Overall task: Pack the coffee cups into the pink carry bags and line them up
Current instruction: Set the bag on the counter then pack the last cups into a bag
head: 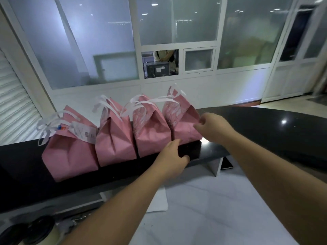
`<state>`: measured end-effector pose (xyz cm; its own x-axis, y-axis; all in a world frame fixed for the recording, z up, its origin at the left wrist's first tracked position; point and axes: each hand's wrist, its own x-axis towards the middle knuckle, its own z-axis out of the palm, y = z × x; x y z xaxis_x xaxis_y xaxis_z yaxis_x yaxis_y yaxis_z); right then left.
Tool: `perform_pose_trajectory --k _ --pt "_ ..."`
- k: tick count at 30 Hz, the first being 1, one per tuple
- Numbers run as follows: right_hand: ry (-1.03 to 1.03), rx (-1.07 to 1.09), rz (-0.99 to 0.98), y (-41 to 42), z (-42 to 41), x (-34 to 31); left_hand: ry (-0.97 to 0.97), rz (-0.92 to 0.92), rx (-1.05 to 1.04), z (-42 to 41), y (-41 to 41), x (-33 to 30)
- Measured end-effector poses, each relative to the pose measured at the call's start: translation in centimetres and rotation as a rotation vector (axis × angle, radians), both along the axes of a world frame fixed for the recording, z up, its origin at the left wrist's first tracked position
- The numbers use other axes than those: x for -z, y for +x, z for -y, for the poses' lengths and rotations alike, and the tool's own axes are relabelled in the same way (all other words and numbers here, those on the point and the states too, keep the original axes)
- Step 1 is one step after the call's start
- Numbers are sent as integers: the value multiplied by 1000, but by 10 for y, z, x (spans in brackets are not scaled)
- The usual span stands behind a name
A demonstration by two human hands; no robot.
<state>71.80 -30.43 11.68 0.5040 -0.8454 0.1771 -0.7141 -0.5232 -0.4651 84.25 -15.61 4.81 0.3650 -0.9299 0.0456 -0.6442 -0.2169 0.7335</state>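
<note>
The long glossy black bench (265,124) carries four pink folded-paper carry bags (115,138) with white ribbon handles, standing upright side by side in a row so they read as one line. The right hand (215,129) rests loosely open against the far-right bag (180,121), gripping nothing. The left hand (172,159), fingers (174,145) spread at its near base, squares it up (likely). Dark-lidded coffee cups (39,228) wait near left.

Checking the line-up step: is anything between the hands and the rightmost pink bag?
Nothing visible. The right hand is at the right side of the rightmost pink bag, the left hand by its lower front corner on the black counter. Actual contact is unclear.
</note>
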Motion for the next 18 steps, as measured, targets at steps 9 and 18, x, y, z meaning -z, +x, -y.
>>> perform_pose_trajectory --k 9,18 --pt "80 275 -146 -93 -126 56 90 61 213 -45 -50 23" --pt "155 615 -189 -210 -258 105 165 195 490 -110 -154 47"
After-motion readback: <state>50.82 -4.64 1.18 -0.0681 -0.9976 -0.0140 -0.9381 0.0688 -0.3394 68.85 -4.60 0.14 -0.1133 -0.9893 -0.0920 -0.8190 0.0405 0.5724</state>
